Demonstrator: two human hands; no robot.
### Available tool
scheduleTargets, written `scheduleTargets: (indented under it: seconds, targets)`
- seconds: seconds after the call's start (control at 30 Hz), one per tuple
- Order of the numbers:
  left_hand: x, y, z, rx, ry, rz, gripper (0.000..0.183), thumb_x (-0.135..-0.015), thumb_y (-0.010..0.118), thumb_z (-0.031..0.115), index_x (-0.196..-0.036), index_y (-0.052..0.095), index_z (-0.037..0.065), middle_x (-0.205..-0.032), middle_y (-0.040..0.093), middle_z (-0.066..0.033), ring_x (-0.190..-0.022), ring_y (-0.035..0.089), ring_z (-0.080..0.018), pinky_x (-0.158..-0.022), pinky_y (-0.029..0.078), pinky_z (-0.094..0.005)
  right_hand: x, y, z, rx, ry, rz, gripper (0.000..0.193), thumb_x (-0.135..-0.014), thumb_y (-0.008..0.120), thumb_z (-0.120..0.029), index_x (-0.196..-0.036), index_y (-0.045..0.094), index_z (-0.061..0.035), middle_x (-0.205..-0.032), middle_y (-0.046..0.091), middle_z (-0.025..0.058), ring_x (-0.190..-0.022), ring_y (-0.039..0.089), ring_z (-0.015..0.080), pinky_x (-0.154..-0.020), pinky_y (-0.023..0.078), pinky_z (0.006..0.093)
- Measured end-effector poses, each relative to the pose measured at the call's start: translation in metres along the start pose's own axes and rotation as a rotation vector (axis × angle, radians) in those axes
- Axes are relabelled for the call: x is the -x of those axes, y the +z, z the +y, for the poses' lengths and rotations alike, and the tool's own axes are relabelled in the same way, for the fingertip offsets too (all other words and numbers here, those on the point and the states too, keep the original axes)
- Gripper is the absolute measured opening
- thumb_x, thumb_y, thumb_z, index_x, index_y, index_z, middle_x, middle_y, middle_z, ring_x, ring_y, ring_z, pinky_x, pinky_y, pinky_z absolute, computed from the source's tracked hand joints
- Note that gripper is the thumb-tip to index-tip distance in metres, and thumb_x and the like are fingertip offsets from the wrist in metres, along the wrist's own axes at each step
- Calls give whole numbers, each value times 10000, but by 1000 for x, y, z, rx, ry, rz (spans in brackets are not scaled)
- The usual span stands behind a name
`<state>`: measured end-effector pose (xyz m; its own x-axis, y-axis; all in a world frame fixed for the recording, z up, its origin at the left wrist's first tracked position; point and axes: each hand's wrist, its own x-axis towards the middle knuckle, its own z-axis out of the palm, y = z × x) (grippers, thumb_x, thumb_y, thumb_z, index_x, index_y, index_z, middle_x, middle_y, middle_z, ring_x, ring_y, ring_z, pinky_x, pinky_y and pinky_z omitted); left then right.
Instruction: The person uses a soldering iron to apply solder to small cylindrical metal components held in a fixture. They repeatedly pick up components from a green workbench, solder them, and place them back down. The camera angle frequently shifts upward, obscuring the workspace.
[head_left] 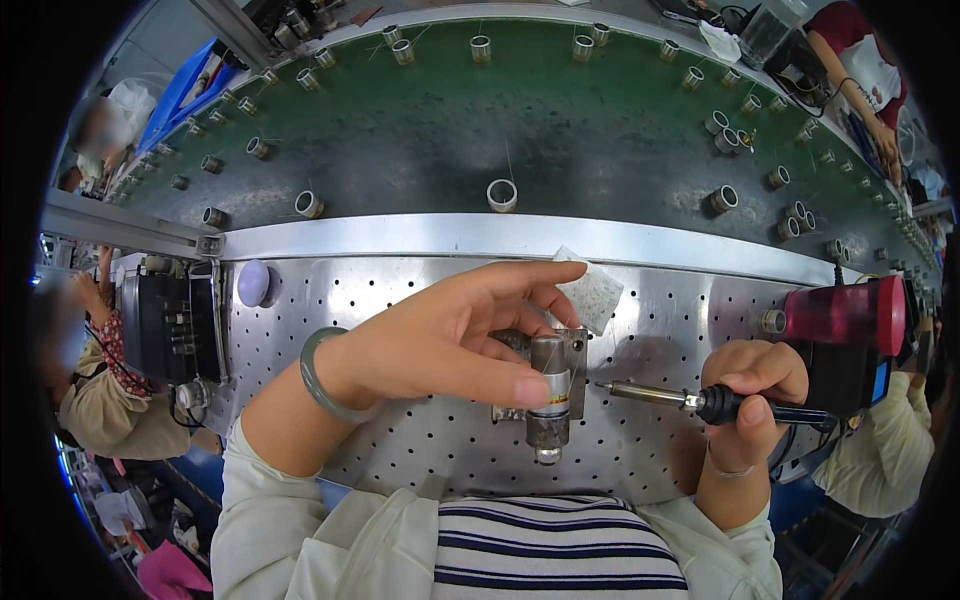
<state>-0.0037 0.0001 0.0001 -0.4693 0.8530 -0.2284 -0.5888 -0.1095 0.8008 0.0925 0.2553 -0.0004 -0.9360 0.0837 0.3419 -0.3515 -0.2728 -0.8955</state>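
My left hand [450, 345] reaches in from the left over a metal cylinder [547, 430] with a pale label band and a rounded shiny near end. Its thumb lies against the cylinder's side, the other fingers curl round the far end, and the index finger points out to the right. The cylinder lies on a small metal fixture [578, 345], partly hidden by my hand. A thin wire seems to run beside the cylinder. In my right hand [765, 380] is a soldering iron [655, 394], its tip pointing left, a short way off the cylinder and apart from it.
A perforated metal worktop [400, 450] carries a purple egg-shaped object [254, 283], a white pad [595, 298], a red translucent container [845, 312] and a black device [165, 325]. Beyond a metal rail [500, 235], a green belt [400, 140] holds several small metal cylinders [502, 195]. Other people sit at both sides.
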Motion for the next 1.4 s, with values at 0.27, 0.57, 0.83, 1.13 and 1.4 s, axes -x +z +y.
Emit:
scheduleTargets:
  seconds: [0.27, 0.57, 0.83, 1.13, 1.4]
  targets:
    - [-1, 4, -1, 27, -17, 39, 710, -702, 686, -37, -1330, 354, -52, -950, 592, -135, -857, 585, -135, -708, 510, -210, 0, 2, 1, 19, -2, -96, 155, -718, 687, -45, -781, 575, 42, -606, 578, 104, -448, 534, 151, -429, 405, 236]
    - [-2, 7, 2, -64, -28, 76, 511, -700, 685, -51, -1187, 527, -60, -973, 586, -129, -878, 580, -141, -726, 501, -216, -1, 3, 6, 109, -66, -130, 185, -715, 716, -75, -767, 578, 37, -603, 581, 98, -460, 534, 155, -432, 395, 243]
    - [-3, 5, -4, -55, 176, 9, 236, -684, 688, -88, -906, 671, -9, -1013, 577, -153, -921, 560, -200, -814, 449, -280, -3, -1, 8, -72, -21, -187, 226, -685, 716, -7, -842, 579, 79, -616, 587, 123, -440, 543, 159, -413, 405, 243]
    - [-3, 0, -6, -140, 217, -1, 163, -619, 741, -74, -732, 682, 27, -993, 594, -175, -927, 563, -226, -840, 425, -307, -6, -7, 13, 14, -122, -296, 238, -674, 714, 5, -853, 583, 91, -609, 582, 123, -430, 524, 165, -411, 395, 252]
    - [-2, 0, -6, -145, 214, -1, 165, -589, 759, -69, -691, 685, 39, -994, 596, -180, -921, 567, -227, -841, 424, -312, -7, -7, 14, 11, -128, -302, 249, -676, 720, 8, -865, 583, 95, -617, 584, 128, -443, 528, 169, -422, 404, 256]
